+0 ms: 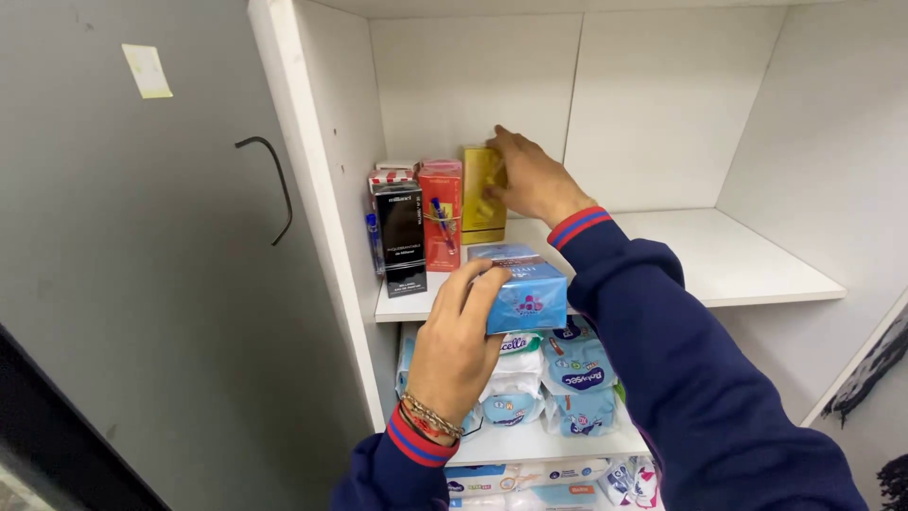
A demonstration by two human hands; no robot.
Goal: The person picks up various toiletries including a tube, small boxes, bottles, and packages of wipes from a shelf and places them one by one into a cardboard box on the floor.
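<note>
Blue box (525, 291) gripped in left hand (456, 348), held just before the white shelf (738, 260) edge. Beyond it, right hand (530, 180) closed round a yellow box (481, 194), red box (441, 216) and black box (401, 237) standing alongside.

The right hand (532, 178) covers part of the tall yellow cardboard box (480, 194), so its front face is only partly seen. The left hand (459, 345) hides the near left side of the blue rectangular box (526, 289). The soft blue and white packs (566, 378) on the lower shelf sit partly behind both arms, and the flat packs (530, 483) below are cut off by the bottom edge.
</note>
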